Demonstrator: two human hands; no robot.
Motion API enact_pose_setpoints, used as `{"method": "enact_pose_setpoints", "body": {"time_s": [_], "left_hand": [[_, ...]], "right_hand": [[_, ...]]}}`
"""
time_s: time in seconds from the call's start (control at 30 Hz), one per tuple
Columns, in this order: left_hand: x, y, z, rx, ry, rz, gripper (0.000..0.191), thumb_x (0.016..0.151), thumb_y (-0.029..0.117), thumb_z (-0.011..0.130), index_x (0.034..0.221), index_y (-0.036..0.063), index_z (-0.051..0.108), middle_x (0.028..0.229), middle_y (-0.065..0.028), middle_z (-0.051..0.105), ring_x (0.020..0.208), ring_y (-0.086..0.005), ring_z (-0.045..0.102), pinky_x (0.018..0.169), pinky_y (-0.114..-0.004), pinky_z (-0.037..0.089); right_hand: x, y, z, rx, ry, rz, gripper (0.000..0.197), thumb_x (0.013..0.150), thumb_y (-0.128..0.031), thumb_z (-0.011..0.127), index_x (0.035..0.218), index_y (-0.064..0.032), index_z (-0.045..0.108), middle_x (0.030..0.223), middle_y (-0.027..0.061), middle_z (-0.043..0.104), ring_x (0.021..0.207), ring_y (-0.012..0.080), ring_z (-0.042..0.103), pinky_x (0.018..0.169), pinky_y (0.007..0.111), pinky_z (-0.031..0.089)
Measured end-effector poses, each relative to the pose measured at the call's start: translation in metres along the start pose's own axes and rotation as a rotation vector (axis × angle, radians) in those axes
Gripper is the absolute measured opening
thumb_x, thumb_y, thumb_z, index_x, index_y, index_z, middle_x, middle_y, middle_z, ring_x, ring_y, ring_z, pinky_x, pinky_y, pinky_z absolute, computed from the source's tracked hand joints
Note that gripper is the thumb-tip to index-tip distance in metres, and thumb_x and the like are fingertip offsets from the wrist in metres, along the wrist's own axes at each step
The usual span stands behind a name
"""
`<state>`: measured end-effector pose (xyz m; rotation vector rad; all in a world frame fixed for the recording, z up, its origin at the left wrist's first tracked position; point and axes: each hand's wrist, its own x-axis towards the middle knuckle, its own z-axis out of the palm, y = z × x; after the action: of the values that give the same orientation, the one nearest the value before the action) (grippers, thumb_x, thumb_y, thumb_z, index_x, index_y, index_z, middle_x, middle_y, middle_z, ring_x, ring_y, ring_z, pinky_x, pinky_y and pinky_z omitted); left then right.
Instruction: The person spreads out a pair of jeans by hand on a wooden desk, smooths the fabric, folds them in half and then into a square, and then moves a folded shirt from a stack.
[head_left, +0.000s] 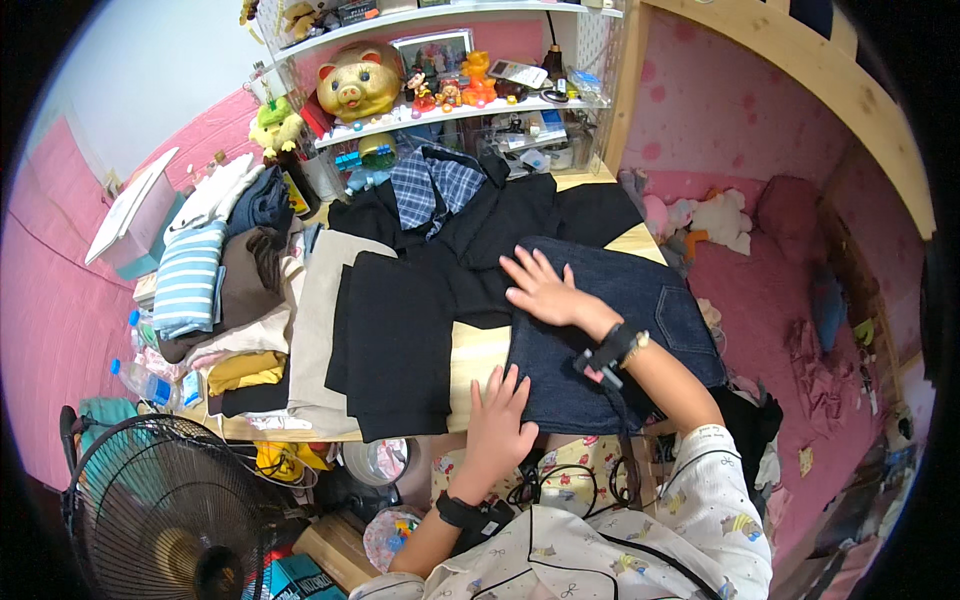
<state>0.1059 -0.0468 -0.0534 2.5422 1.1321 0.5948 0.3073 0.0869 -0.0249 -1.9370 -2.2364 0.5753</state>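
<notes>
Dark blue denim jeans (600, 292), folded, lie on the right part of the wooden desk (480, 349). My right hand (551, 292) rests flat on their upper left part, fingers spread. Near the front edge of the desk, at the lower left edge of the jeans, is my left hand (499, 420), fingers apart and holding nothing. Left of it lie folded black trousers (401, 345), beside a beige folded garment (319, 330). Behind the jeans are spread black garments (517, 217) and a blue plaid shirt (435, 184).
Stacked clothes, with a blue striped garment (191, 277), fill the desk's left side. A black fan (172, 517) stands at lower left, near plastic bottles (146, 381). Shelves (465, 112) with a golden pig figure (360, 81) rise behind. A pink bed (772, 322) lies right.
</notes>
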Motion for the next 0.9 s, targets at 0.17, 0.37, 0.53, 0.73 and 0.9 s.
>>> {"method": "enact_pose_setpoints", "body": {"time_s": [0.17,0.37,0.53,0.73,0.9], "left_hand": [[0.031,0.009,0.027,-0.075,0.056,-0.018,0.063,0.083,0.027,0.054,0.13,-0.0097,0.035,0.136,-0.0255,0.035,0.13,-0.0373,0.028,0.106,-0.051,0.02],[0.024,0.012,0.033,0.037,0.073,0.024,0.067,0.083,0.032,0.055,0.131,-0.0101,0.035,0.138,-0.0264,0.032,0.131,-0.0372,0.028,0.105,-0.05,0.024],[0.023,0.012,0.031,0.047,0.074,0.034,0.067,0.083,0.032,0.055,0.131,-0.0101,0.034,0.139,-0.0266,0.031,0.131,-0.0377,0.027,0.105,-0.05,0.024],[0.027,0.009,0.032,0.019,0.076,0.044,0.071,0.083,0.039,0.055,0.132,-0.0077,0.034,0.14,-0.0268,0.03,0.131,-0.0389,0.027,0.105,-0.05,0.024],[0.027,0.013,0.029,0.063,0.051,0.024,0.079,0.079,0.052,0.057,0.135,0.0011,0.036,0.14,-0.027,0.029,0.132,-0.0401,0.025,0.105,-0.051,0.023]], "right_hand": [[-0.025,-0.017,0.039,-0.078,-0.059,-0.075,0.062,0.092,-0.052,0.033,0.145,-0.0271,0.016,0.152,0.0109,0.002,0.139,0.0367,-0.003,0.104,0.064,0.002],[0.007,0.017,0.025,-0.153,0.023,-0.126,0.054,0.095,-0.047,0.028,0.144,-0.0254,0.019,0.152,0.0007,0.013,0.14,0.0184,0.008,0.105,0.063,0.001],[0.034,0.029,0.014,-0.156,-0.005,-0.103,0.056,0.095,-0.05,0.026,0.145,-0.0271,0.016,0.153,0.0006,0.01,0.141,0.018,0.005,0.105,0.059,-0.005],[0.043,0.039,0.005,-0.051,0.029,-0.068,0.06,0.094,-0.052,0.026,0.146,-0.0272,0.01,0.153,0.0027,0.004,0.141,0.0209,0.003,0.107,0.057,-0.003],[-0.017,0.006,-0.007,0.087,0.017,-0.063,0.063,0.093,-0.053,0.029,0.146,-0.0256,0.008,0.153,0.0069,0.002,0.139,0.0343,0.004,0.107,0.059,0.008]]}}
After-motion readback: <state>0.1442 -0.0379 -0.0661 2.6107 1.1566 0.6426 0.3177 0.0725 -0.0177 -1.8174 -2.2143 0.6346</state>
